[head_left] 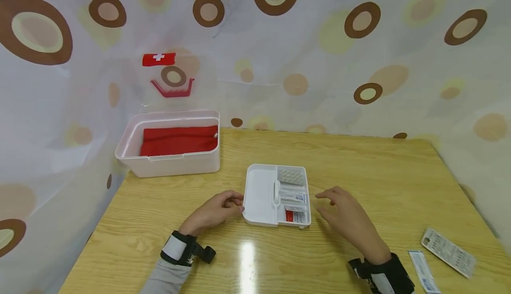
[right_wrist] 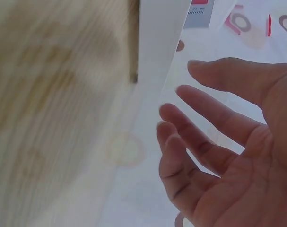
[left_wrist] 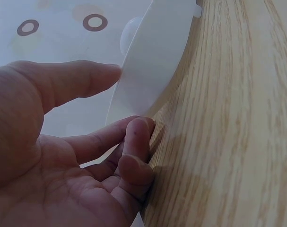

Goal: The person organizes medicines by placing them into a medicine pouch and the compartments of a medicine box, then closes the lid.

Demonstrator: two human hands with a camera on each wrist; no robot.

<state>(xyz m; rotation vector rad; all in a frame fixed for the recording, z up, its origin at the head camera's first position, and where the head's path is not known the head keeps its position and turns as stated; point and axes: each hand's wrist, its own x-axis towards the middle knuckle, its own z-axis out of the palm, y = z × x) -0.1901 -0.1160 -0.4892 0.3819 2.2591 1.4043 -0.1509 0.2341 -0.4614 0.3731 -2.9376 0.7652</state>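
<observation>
Left hand [head_left: 217,209] loosely bent, right hand [head_left: 348,216] relaxed, both angled inward

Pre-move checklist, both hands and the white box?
1. White rectangular plastic box on the pale wooden table: ok.
2. Bare left hand at box's left edge: ok.
3. Left hand's contact firm: cannot tell.
4. Bare right hand touching box: not ok, apart.
5. Small red-and-white packet in box's front right compartment: ok.
6. Grey rectangular blister pack and slim white-and-blue packet inside box: not ok, on table.
</observation>
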